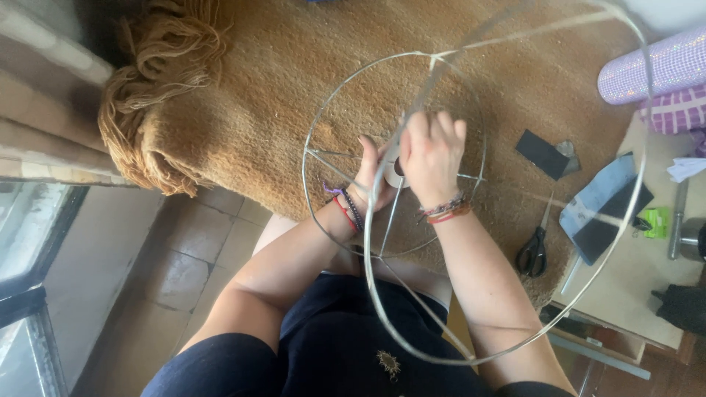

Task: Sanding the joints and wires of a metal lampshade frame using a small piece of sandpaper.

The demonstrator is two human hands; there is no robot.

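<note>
Partly hidden: small pale roll, tucked behind fingers at centre of wire lampshade frame.

Right hand curled shut over frame's middle; left hand cupping roll from below, grip unclear. Large ring cut off at top edge. Beyond fingertips, tan fringed rug; scissors off to right; tiled floor under wrists.

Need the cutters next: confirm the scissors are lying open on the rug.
No, the scissors lie shut on the rug's edge.
</note>
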